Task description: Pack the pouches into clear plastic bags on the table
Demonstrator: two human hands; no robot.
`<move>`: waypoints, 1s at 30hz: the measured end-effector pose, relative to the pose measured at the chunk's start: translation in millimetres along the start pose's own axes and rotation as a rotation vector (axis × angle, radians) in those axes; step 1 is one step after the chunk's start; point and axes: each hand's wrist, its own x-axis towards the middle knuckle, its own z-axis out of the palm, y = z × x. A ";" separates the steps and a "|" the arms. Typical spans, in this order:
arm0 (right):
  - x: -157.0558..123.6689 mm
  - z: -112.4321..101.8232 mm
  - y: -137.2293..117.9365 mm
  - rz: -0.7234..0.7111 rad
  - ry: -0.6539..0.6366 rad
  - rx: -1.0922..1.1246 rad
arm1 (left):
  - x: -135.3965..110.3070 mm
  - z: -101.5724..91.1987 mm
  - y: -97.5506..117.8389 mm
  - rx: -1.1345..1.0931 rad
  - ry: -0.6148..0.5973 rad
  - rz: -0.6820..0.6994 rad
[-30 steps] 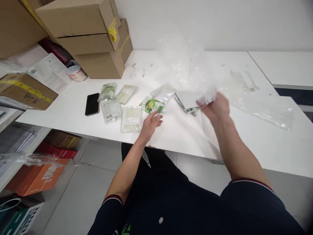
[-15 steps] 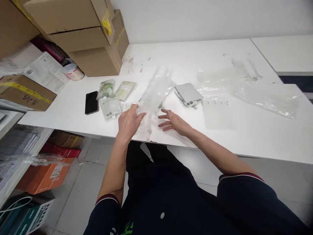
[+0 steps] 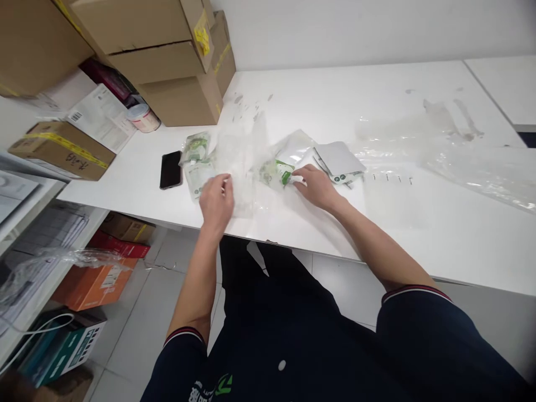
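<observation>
My left hand [image 3: 216, 204], its fingers curled, is closed on the left side of a clear plastic bag [image 3: 240, 192] lying across the white table. To the right, my right hand [image 3: 316, 187] pinches the edge of a green-and-white printed packet [image 3: 283, 167]; clear film lies around it. Just behind that hand rests a small stack of folded white printed sheets or pouches [image 3: 341, 159]. Left of the plastic bag lie a bagged green packet [image 3: 196, 148] and a white pouch [image 3: 196, 177], the pouch partly covered by my left hand and film.
A black phone [image 3: 171, 170] lies on the table [image 3: 301, 229] at the left. Cardboard boxes [image 3: 180, 100] and a small tub [image 3: 143, 118] stand behind it. More clear plastic bags [image 3: 481, 173] spread over the right side. A shelf with papers [image 3: 50, 234] is at lower left.
The clear bag has come down from its raised position and lies flatter, farther left. My right hand, open before, has moved forward onto the green-and-white packet. The view has shifted slightly left.
</observation>
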 end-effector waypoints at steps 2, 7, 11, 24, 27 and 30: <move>12.9 0.1 9.5 -0.102 -0.008 -0.243 | -17.8 11.5 15.1 0.109 -0.091 0.043; 33.8 26.1 18.5 -0.247 -0.083 -0.541 | -33.8 27.5 18.9 0.289 -0.219 -0.041; 32.0 44.8 18.2 -0.269 -0.035 -0.694 | -27.0 22.8 3.9 0.260 -0.305 -0.046; -36.8 -33.4 33.8 0.052 0.550 -0.276 | -7.7 -24.9 16.3 -1.112 0.444 -0.531; -55.5 -51.3 43.2 0.142 0.765 -0.165 | -46.1 -17.4 46.7 -1.385 0.443 -0.640; -70.5 -69.4 47.4 0.173 0.915 -0.159 | -100.0 7.0 75.4 -1.574 0.230 -0.836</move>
